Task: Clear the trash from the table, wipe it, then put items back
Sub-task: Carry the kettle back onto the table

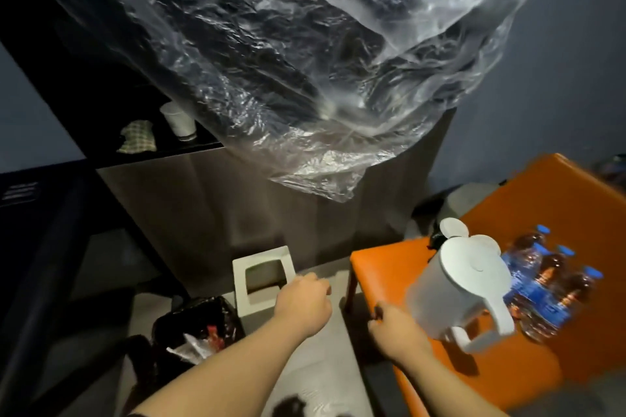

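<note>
A large clear plastic bag (305, 61) billows in the air and fills the upper half of the view. A pale stretch of the same film lies low between my forearms. My left hand (301, 301) and my right hand (396, 332) are held out in front with fingers curled, each gripping the film's edge. Below my left hand, a black trash bag (200, 325) sits open on the floor with wrappers inside. A white bin (257, 281) with a square opening stands beside it.
An orange chair (389, 267) at the right holds a white water jug (464, 288) and several blue-capped bottles (548, 281). A dark shelf at the left carries a paper cup (179, 122) and a checked cloth (139, 137). A grey panel (220, 200) stands behind the bin.
</note>
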`<state>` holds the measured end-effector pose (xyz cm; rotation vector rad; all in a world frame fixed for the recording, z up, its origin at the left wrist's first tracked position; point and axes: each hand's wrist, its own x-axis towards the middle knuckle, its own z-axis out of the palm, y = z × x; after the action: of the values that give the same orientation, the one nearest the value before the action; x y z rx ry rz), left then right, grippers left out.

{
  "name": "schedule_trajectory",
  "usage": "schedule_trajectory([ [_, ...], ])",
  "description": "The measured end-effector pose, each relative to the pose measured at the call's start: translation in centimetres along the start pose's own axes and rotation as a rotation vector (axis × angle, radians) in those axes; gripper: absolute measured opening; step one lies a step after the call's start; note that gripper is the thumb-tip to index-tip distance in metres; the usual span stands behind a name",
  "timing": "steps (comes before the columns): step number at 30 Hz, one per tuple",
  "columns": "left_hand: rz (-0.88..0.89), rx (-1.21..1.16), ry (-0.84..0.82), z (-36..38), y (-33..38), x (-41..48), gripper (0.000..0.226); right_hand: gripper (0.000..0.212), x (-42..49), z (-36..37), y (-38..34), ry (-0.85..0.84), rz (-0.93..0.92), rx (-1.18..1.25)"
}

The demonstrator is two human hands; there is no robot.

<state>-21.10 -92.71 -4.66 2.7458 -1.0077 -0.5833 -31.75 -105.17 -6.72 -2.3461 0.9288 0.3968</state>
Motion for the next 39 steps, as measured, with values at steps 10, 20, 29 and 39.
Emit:
schedule_trajectory([
  [10,0.002,-0.048,-0.117,4.7,7.1,4.2,0.032,0.009,3.7,-1.7,8.6,-0.090,0.105,0.122],
  [20,0.074,-0.024,-0.302,9.1,8.8,7.4,0.029,0.020,3.9,-0.3,14.3,-0.030,0.570,0.635],
  [29,0.138,-0.025,-0.372,10.9,10.9,8.7,0.027,0.073,4.7,-4.1,17.0,0.499,0.605,1.141],
  [39,0.074,-0.039,-0.393,11.7,10.2,9.8,0.028,0.035,7.4,-5.4,17.7,0.230,0.602,0.853],
])
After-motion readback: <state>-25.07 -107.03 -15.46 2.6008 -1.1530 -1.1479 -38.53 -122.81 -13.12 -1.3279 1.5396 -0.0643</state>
